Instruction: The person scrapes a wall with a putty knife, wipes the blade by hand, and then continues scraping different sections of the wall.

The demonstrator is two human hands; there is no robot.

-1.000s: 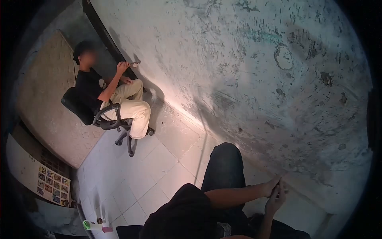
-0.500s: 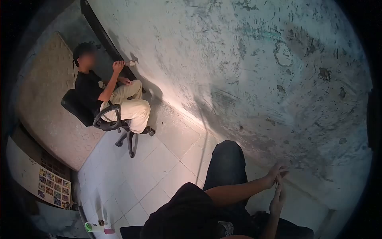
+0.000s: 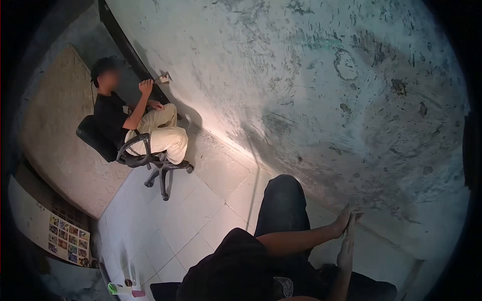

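Note:
My left hand [image 3: 343, 223] reaches in from the left, its fingers stretched out. Against it, from below, comes my right hand [image 3: 346, 251], also with straight fingers. The two meet palm to palm near the fingertips, to the right of my raised knee [image 3: 282, 198]. No object shows between them, though the inner palms are hidden. Both forearms are bare below the dark shirt [image 3: 226, 266].
A person [image 3: 113, 113] sits in a black swivel chair [image 3: 95, 138], one hand raised near a wall socket [image 3: 164, 79]. A stained wall [image 3: 301, 90] rises at right. A mattress [image 3: 65, 125] leans at left; a sticker sheet [image 3: 69, 238] and small containers [image 3: 125, 289] lie below it.
My hands have shifted slightly left and lie flatter against each other; the fingers were more crossed at the tips before. The view has tilted a little.

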